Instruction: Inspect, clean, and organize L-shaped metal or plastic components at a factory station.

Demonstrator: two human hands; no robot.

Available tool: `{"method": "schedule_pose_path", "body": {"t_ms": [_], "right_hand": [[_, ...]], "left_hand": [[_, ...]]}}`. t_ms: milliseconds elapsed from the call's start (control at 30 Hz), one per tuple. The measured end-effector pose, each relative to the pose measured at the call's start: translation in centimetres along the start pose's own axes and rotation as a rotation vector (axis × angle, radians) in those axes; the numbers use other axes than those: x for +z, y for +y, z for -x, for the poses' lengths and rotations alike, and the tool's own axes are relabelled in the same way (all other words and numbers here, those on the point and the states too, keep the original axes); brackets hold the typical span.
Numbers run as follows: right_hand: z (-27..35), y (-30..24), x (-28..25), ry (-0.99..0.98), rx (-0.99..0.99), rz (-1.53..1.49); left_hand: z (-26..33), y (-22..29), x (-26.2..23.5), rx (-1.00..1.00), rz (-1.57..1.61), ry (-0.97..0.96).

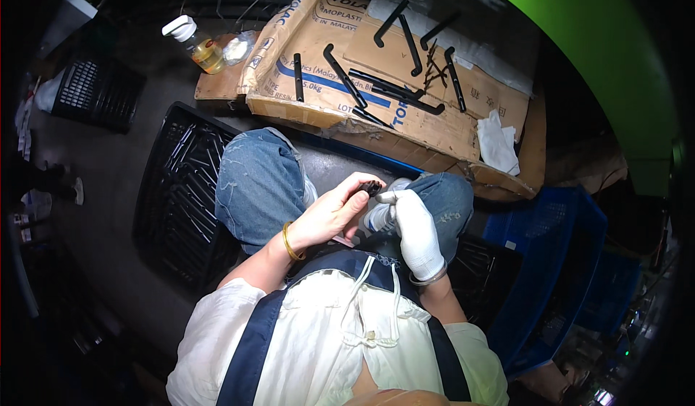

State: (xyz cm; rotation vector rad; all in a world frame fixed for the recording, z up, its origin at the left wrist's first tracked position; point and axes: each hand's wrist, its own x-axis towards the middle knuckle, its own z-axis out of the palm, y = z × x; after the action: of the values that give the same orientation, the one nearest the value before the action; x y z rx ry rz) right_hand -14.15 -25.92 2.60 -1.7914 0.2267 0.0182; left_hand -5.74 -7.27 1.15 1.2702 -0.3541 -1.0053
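Note:
My left hand [335, 212], bare with a gold bangle at the wrist, is closed round a small black part [371, 187] above my lap. Only the part's dark end shows past the fingers; the rest is hidden. My right hand [418, 231] wears a white glove, its fingers curled with the tips close beside that part. Whatever lies in those gloved fingers, if anything, cannot be made out. Beyond both hands, several black bent rods [346, 74] lie scattered on a cardboard-covered work surface [289, 109].
A black crate [156, 189] full of long black parts stands left of my knee. At right are blue crates [539, 225] and another dark tray [474, 265] of parts. A bottle of yellow liquid [206, 55] and a white cloth [497, 143] sit at opposite ends of the work surface.

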Motion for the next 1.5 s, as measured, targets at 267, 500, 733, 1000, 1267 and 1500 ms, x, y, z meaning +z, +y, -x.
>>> {"method": "schedule_pose_path", "body": {"t_ms": [267,500,733,1000,1267,1500], "right_hand": [[0.9,-3.1,0.0,0.063,-0.124,0.272],[0.8,-4.0,0.1,0.08,-0.203,0.485],[1.0,-4.6,-0.1,0.012,-0.098,0.518],[1.1,-4.3,-0.1,0.019,-0.101,0.575],[1.1,-3.4,-0.1,0.05,-0.189,0.611],[1.2,-2.6,-0.4,0.012,-0.177,0.584]], "left_hand": [[-0.1,0.1,0.8,0.045,-0.078,0.051],[0.2,-0.5,0.9,0.092,-0.235,0.035],[-0.1,-1.0,1.0,0.121,-0.244,0.081],[0.1,-0.5,0.9,-0.013,-0.326,0.079],[0.0,-1.2,0.9,-0.02,-0.331,0.082],[-0.1,-1.5,1.2,0.001,-0.324,0.1]]}}
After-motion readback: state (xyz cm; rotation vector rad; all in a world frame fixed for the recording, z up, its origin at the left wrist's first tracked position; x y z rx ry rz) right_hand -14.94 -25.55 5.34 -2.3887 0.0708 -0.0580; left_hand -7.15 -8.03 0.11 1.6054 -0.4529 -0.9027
